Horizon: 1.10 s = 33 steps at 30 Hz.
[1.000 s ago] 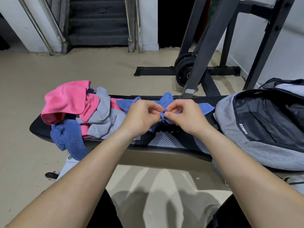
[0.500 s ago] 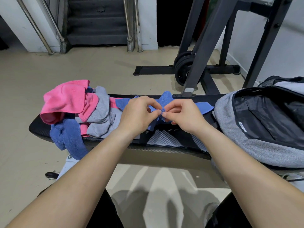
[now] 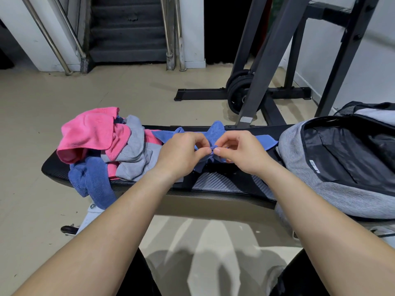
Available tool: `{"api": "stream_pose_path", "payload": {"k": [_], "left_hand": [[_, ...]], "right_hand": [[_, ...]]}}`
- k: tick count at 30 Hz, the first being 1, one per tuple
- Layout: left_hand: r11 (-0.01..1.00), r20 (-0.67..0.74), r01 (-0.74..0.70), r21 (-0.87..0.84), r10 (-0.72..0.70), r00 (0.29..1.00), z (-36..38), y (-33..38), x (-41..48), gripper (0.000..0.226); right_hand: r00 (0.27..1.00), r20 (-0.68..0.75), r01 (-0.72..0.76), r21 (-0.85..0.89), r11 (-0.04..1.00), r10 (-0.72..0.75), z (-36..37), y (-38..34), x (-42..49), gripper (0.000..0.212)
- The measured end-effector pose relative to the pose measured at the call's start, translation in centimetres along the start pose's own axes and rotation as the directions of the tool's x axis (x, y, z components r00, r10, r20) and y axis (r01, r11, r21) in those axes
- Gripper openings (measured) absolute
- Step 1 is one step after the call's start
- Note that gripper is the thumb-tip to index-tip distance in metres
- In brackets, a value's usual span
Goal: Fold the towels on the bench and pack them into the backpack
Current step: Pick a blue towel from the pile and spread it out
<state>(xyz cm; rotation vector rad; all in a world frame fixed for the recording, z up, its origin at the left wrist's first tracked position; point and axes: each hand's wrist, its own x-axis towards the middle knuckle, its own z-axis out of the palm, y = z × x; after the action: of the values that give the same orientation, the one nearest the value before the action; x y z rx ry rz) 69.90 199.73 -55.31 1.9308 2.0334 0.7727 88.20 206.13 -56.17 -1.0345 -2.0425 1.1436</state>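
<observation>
A blue towel (image 3: 215,131) lies crumpled across the middle of the black bench (image 3: 215,182). My left hand (image 3: 181,152) and my right hand (image 3: 241,152) meet over it, fingertips pinching one small bit of its edge between them. To the left on the bench sits a heap of towels: a pink towel (image 3: 89,131), a grey towel (image 3: 134,154) and a darker blue towel (image 3: 92,182) hanging over the front edge. The grey backpack (image 3: 320,193) lies at the bench's right end, its black-lined mouth open toward me.
A dark steel rack (image 3: 267,60) with black weight plates (image 3: 239,90) stands just behind the bench. Stairs with metal handrails (image 3: 128,28) rise at the back. Beige floor lies left of the bench. My dark-clad legs show at the bottom.
Both hands have stayed over the blue towel, lifting slightly and shifting their fingertips to pinch its edge closer together. The heap and the backpack have not moved.
</observation>
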Motion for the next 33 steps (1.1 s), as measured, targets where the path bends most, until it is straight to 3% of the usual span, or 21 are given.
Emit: {"api": "stream_pose_path", "payload": {"k": [5,10,14,17,21,23,25,27,30,33], "left_hand": [[0.979,0.040,-0.017,0.202,0.009,0.999,-0.6,-0.9,-0.2,0.009],[0.980,0.069,-0.011,0.197,-0.003,0.998,-1.1,-1.6,-0.2,0.018],[0.981,0.033,0.018,0.192,-0.025,0.999,-1.7,-2.0,-0.5,0.020],[0.978,-0.017,0.070,0.198,-0.068,0.998,-2.3,-1.9,-0.8,0.016],[0.988,-0.104,0.144,-0.058,-0.149,0.983,-2.8,-2.0,-0.4,0.009],[0.984,-0.184,0.109,-0.144,-0.135,0.974,-2.6,-2.1,0.2,0.022],[0.990,-0.234,0.071,-0.123,-0.098,0.967,-2.4,-2.5,0.8,0.038],[0.996,-0.182,0.058,-0.075,-0.071,0.981,-2.1,-3.2,1.6,0.045],[0.997,-0.058,0.050,-0.052,-0.053,0.997,-1.2,-4.4,2.4,0.031],[0.981,-0.039,0.146,-0.127,-0.152,0.988,-0.8,-4.9,2.8,0.006]], "right_hand": [[0.996,-0.081,0.025,-0.058,0.998,-0.030,-1.1,-0.7,0.0,0.012],[0.992,-0.083,0.076,-0.223,0.972,-0.097,-4.0,-4.3,1.6,0.011],[0.962,-0.161,0.131,-0.428,0.894,-0.219,-5.9,-7.8,3.5,0.012],[0.945,-0.202,0.142,-0.454,0.880,-0.256,-6.7,-9.3,4.3,0.010],[0.973,-0.034,0.184,-0.473,0.862,-0.226,-6.7,-10.3,4.2,0.015],[0.978,0.021,0.192,-0.474,0.859,-0.206,-6.7,-10.7,4.0,0.013],[0.976,0.045,0.207,-0.470,0.858,-0.211,-6.7,-11.0,3.8,0.013],[0.975,0.062,0.218,-0.466,0.858,-0.215,-7.0,-11.2,3.7,0.013],[0.972,0.063,0.229,-0.457,0.859,-0.225,-7.7,-11.3,3.6,0.012],[0.972,0.042,0.224,-0.449,0.865,-0.230,-8.7,-11.3,3.4,0.011]]}}
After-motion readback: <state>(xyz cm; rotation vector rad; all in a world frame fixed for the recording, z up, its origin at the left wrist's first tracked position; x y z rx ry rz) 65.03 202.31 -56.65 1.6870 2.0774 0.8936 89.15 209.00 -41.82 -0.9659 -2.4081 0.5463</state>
